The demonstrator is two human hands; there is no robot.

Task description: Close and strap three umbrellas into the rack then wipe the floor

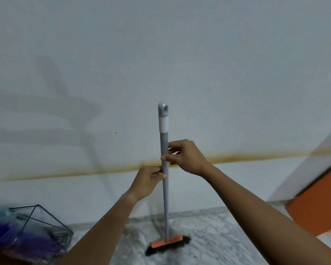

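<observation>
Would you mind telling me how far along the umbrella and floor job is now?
Seemingly done: purple fabric sits in the wire rack, straps hidden by blur. In hand: left hand and right hand hold the upright broom. Left: wiping the floor.

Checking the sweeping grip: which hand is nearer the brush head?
Left. The left hand holds the handle lower, nearer the brush head; the right hand holds just above it.

Broom pole (165,188): smooth matt grey, perhaps coated metal. Head (166,243): orange plastic, black bristles (153,252). Floor (218,236): veined polished stone. Eight o'clock: black wire rack (46,210).
</observation>
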